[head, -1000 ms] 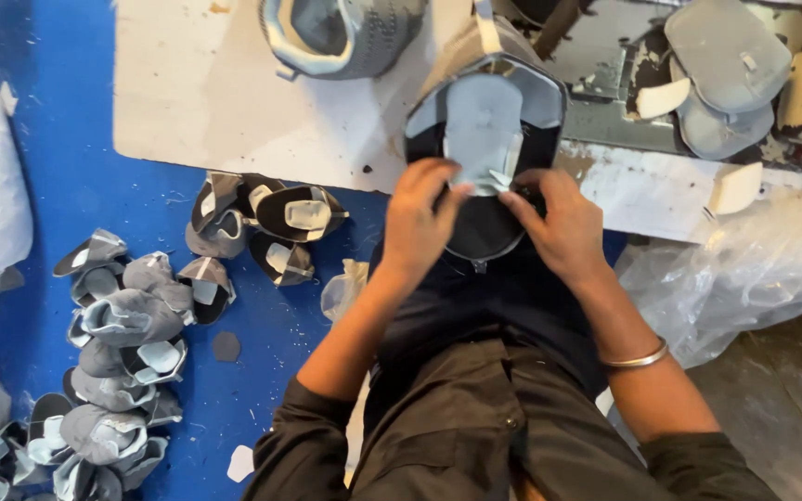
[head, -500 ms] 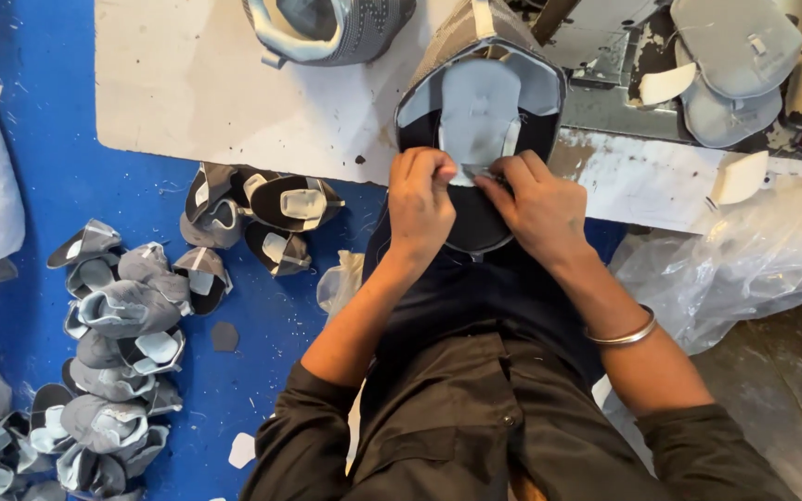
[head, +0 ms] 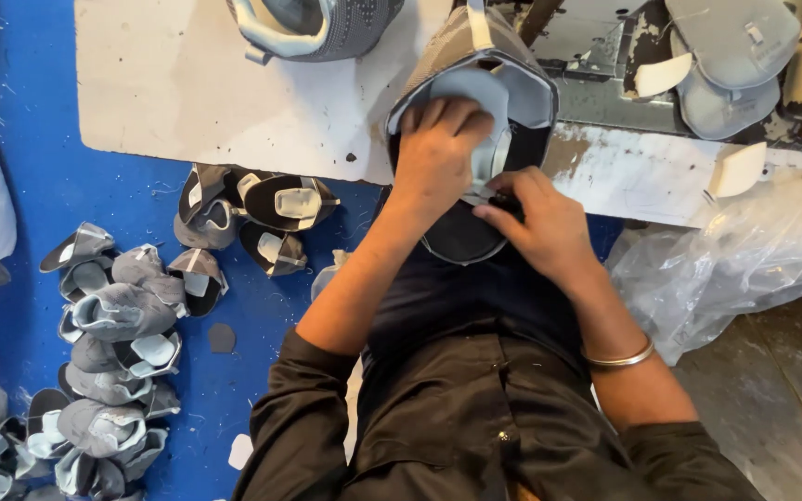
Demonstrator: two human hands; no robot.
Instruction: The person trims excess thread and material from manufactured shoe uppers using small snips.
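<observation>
A grey knit shoe upper (head: 512, 56) with a dark lining lies open at the edge of the white work table (head: 187, 93), half over my lap. My left hand (head: 438, 153) rests flat inside it, pressing on a pale grey insole piece (head: 512, 102). My right hand (head: 536, 218) pinches the lower end of that piece against the dark lining, fingers closed on it. A metal bangle (head: 616, 357) sits on my right wrist.
Several grey shoe uppers lie in a heap (head: 113, 343) on the blue floor (head: 11, 167) at the left, more just under the table (head: 252, 213). Another upper (head: 317, 23) lies on the table, grey pieces (head: 726, 65) at the far right, clear plastic bag (head: 744, 260) below.
My left hand has moved up from the upper's lower edge into its opening and now lies on the insole piece. My right hand stays at the lower end. The view has shifted slightly.
</observation>
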